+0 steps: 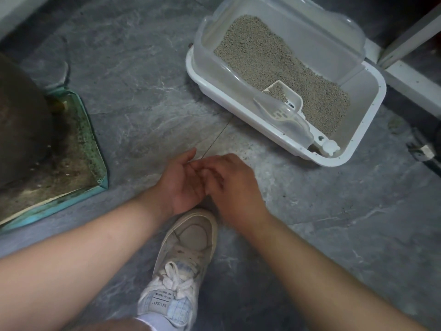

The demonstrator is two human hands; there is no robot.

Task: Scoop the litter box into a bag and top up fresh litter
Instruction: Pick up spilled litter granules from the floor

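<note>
A white litter box [365,149] stands on the floor at the upper right, with a translucent raised rim [281,22] around its far part and grey-beige litter [281,70] inside. A white slotted scoop [288,101] lies in the litter with some grains in its bowl, its handle resting toward the near corner. My left hand [183,180] is palm up in the middle of the view. My right hand [236,185] hovers palm down beside it, the fingers of both touching. Neither hand holds anything. No bag is in view.
My white sneaker [183,256] is planted on the grey stone-look floor below the hands. A dirty teal-edged mat [71,163] with a dark round object [21,120] lies at the left. A white frame base [410,77] and a small dark fitting [422,149] sit at the right.
</note>
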